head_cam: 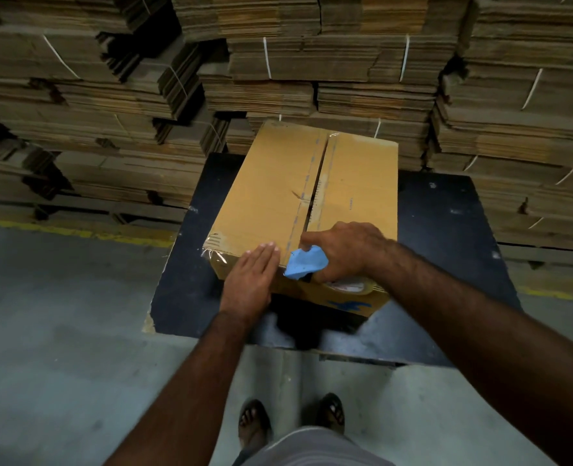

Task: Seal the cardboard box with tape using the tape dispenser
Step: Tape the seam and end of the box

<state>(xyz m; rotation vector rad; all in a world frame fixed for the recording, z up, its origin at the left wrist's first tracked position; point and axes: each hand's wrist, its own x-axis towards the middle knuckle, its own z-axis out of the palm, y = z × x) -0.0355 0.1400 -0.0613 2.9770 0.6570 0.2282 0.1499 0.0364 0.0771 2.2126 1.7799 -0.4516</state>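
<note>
A tan cardboard box (271, 196) stands on a dark table (446, 237), its two top flaps meeting along a centre seam that gapes slightly. My left hand (250, 280) lies flat, fingers together, on the near top edge left of the seam. My right hand (342, 250) grips a tape dispenser with a blue front piece (303, 264) at the near end of the seam; its tape roll (354, 286) peeks out under my wrist against the box's front face. Old clear tape clings to the near left corner.
Tall stacks of bundled flat cardboard (328, 62) rise right behind and on both sides of the table. Grey concrete floor with a yellow line (77, 232) lies to the left. My feet in sandals (255, 428) stand below the table's near edge.
</note>
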